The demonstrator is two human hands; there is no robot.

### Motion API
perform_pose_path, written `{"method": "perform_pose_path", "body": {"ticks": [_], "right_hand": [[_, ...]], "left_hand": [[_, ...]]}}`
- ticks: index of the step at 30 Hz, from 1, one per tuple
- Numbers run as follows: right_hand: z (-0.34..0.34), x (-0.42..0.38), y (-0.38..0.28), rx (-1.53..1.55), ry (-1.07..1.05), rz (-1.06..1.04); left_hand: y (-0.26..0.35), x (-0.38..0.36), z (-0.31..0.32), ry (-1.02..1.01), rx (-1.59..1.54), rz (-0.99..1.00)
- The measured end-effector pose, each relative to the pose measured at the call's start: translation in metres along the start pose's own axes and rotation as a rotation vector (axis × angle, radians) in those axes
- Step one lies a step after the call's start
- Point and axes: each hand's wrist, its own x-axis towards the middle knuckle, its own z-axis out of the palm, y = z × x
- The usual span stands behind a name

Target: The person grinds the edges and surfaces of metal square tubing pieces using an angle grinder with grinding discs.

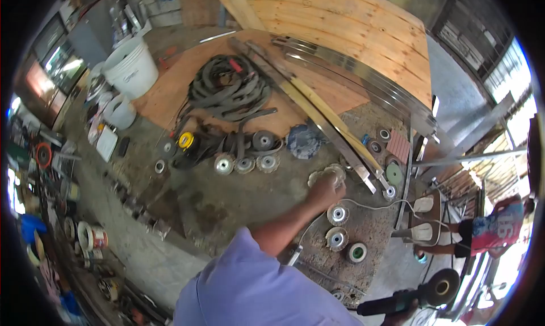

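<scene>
The person's left hand (326, 191), at the end of an arm reaching out from a lilac short sleeve (250, 280), rests on a pale, round, worn flap disc (329, 171) lying flat on the grey, stained concrete surface (227, 201). The fingers are curled down over the disc's near edge and gripping it; the disc lies just beside the lower end of a long steel angle bar (318, 116) that runs diagonally across the surface.

The right hand (400, 314), at the bottom edge of the view, is closed around the dark body of an angle grinder (409, 296) fitted with a dark round wheel; the hand is only partly visible.

Near the left hand, toward the person, lie two silver-hubbed flap discs (337, 215) and a green-centred disc (356, 252), with a white cord (369, 204) running between them. Further left, a row of three grey discs (245, 164) lies in front of a coil of black cable (227, 87). A white plastic bucket (131, 69) stands at the far left. Another person in a patterned shirt (499, 226) stands well apart on the right.
</scene>
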Motion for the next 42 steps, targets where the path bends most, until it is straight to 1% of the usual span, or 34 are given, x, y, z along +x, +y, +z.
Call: {"method": "perform_pose_path", "body": {"ticks": [1, 2, 3, 4, 5, 6, 7, 9, 10, 11, 12, 13, 14, 15, 19, 21, 24, 25, 27, 28, 30, 32, 33, 34, 35, 36, 37, 38, 40, 42], "right_hand": [[0.026, 0.003, -0.004, 0.017, -0.112, -0.008], [0.053, -0.001, -0.01, -0.028, -0.22, -0.017], [0.081, -0.007, -0.016, -0.075, -0.332, -0.015], [0.092, -0.009, -0.016, -0.025, -0.371, 0.023], [0.098, -0.012, -0.012, 0.023, -0.404, 0.067], [0.104, -0.018, -0.01, 0.025, -0.407, 0.09], [0.107, -0.026, -0.007, 0.03, -0.403, 0.105], [0.094, -0.029, -0.003, 0.038, -0.502, 0.169], [0.089, -0.036, 0.0, 0.07, -0.533, 0.208], [0.089, -0.045, -0.002, 0.104, -0.562, 0.24], [0.086, -0.059, -0.007, 0.044, -0.432, 0.231], [0.082, -0.072, -0.01, 0.062, -0.494, 0.19], [0.075, -0.084, -0.014, 0.08, -0.554, 0.152], [0.066, -0.094, -0.016, 0.103, -0.609, 0.116], [0.038, -0.137, -0.026, 0.313, -0.847, 0.104], [0.011, -0.149, -0.02, 0.326, -0.829, 0.115], [-0.006, -0.178, -0.026, 0.262, -0.772, 0.137], [-0.013, -0.187, -0.028, 0.266, -0.761, 0.132], [-0.024, -0.203, -0.028, 0.274, -0.746, 0.121], [-0.032, -0.207, -0.028, 0.299, -0.75, 0.173], [-0.053, -0.211, -0.02, 0.24, -0.743, 0.174], [-0.057, -0.228, -0.016, 0.198, -0.707, 0.146], [-0.05, -0.243, -0.018, 0.185, -0.679, 0.119], [-0.043, -0.253, -0.018, 0.171, -0.652, 0.091], [-0.038, -0.259, -0.015, 0.18, -0.659, 0.081], [-0.034, -0.262, -0.012, 0.187, -0.664, 0.074], [-0.029, -0.269, -0.008, 0.192, -0.667, 0.068], [-0.022, -0.279, -0.002, 0.21, -0.644, 0.075], [-0.006, -0.298, 0.014, 0.243, -0.594, 0.086], [0.019, -0.324, 0.03, 0.223, -0.567, 0.102]], "left_hand": [[0.041, -0.044, -0.012, -0.236, -0.297, -0.062], [0.074, -0.084, -0.017, -0.526, -0.516, -0.269], [0.073, -0.131, 0.015, -0.614, -0.637, -0.176], [0.099, -0.157, 0.007, -0.777, -0.723, -0.132], [0.138, -0.182, -0.006, -0.938, -0.813, -0.084], [0.175, -0.194, -0.026, -1.085, -0.788, -0.094], [0.2, -0.203, -0.041, -1.242, -0.762, -0.095], [0.223, -0.229, -0.026, -1.287, -0.8, -0.2], [0.235, -0.239, -0.034, -1.076, -0.655, -0.124], [0.249, -0.249, -0.041, -1.036, -0.711, -0.136], [0.262, -0.258, -0.049, -0.993, -0.761, -0.143], [0.271, -0.267, -0.053, -0.948, -0.807, -0.152], [0.273, -0.282, -0.048, -0.938, -0.789, -0.112], [0.275, -0.297, -0.045, -0.954, -0.832, -0.109], [0.293, -0.36, -0.039, -1.048, -0.952, -0.103], [0.296, -0.387, -0.033, -1.074, -0.972, -0.085], [0.299, -0.418, -0.027, -1.069, -0.999, -0.042], [0.299, -0.426, -0.028, -1.119, -0.908, -0.055], [0.306, -0.432, -0.056, -1.205, -0.721, -0.074], [0.301, -0.435, -0.067, -1.124, -0.67, -0.096], [0.273, -0.438, -0.089, -0.969, -0.572, -0.151], [0.233, -0.427, -0.117, -0.826, -0.47, -0.228], [0.217, -0.417, -0.145, -0.689, -0.376, -0.337], [0.181, -0.417, -0.158, -0.386, -0.296, -0.292], [0.17, -0.404, -0.19, -0.254, -0.214, -0.395], [0.127, -0.397, -0.207, -0.008, -0.175, -0.305], [0.101, -0.389, -0.234, 0.12, -0.057, -0.378], [0.101, -0.383, -0.267, 0.233, -0.042, -0.464], [0.048, -0.37, -0.312, 0.48, 0.127, -0.39], [0.05, -0.358, -0.363, 0.518, 0.313, -0.408]]}}
